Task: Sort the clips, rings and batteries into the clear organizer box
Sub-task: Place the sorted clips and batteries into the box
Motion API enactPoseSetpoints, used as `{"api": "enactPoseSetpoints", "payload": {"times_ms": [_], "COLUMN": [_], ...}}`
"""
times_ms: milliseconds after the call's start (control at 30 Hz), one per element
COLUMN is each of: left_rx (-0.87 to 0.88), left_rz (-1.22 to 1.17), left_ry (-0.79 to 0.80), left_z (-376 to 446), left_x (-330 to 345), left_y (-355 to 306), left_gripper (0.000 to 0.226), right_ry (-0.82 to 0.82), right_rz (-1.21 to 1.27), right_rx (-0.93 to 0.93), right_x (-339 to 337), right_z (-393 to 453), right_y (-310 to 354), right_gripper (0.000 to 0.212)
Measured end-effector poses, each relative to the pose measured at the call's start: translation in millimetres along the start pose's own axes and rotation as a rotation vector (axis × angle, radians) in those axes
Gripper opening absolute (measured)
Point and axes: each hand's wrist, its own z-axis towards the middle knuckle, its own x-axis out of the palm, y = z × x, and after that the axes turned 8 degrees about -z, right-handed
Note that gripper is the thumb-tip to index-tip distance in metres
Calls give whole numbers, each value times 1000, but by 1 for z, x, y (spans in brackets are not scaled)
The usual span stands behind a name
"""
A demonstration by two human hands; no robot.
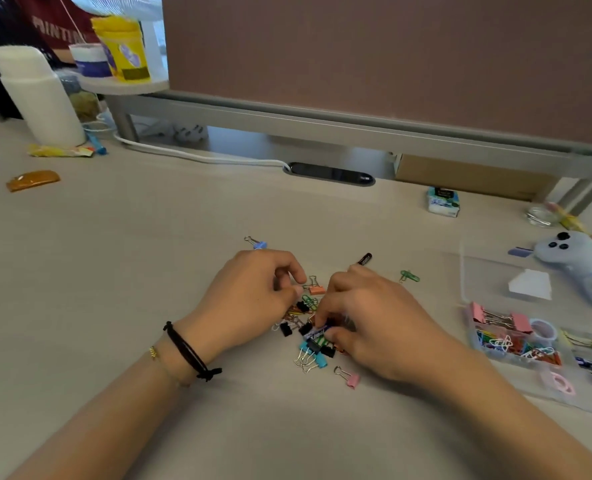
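left hand (253, 292): over the loose pile mid-bench, fingers curled in; thumb and forefinger tips close together, can't tell whether they pinch anything.
right hand (367, 320): on the pile, fingers (322, 318) curled down, pinching a blue-labelled battery (317, 332).
pile (308, 327): small heap of mixed clips between the hands; overlapping, exact count unclear. Visible: several black binder clips, 2 teal ones (313, 356), 1 orange one (317, 289), green paper clips.
strays: 1 blue binder clip (258, 244) beyond the left hand; 1 pink binder clip (351, 377) on the near side of the pile; 1 green paper clip (409, 276) and 1 black battery (364, 258) beyond the right hand.
organizer box (516, 327): clear, near the bench's right edge. Compartments hold 2 big pink binder clips, a heap of coloured paper clips, yellow clips, batteries, pink rings; small counts too blurred.
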Motion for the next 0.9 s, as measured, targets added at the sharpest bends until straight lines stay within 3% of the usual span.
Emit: {"api": "enactPoseSetpoints", "payload": {"times_ms": [200, 333, 600, 900], "left_rx": [-4, 25, 43, 18], "left_rz": [38, 103, 246, 220], "left_ry": [-26, -1, 51, 12], "left_z": [0, -3, -12, -12], "left_x": [-2, 5, 20, 29], "left_y": [1, -4, -21, -23], "left_gripper": [8, 2, 35, 14], "right_ry": [-23, -81, -134, -152], "right_rz": [-34, 40, 188, 239], "right_rx": [-33, 45, 163, 182], "right_x": [3, -9, -10, -5], "right_z": [4, 1, -9, -14], "right_y": [-1, -14, -31, -34], "right_gripper": [12, 10, 10, 11]}}
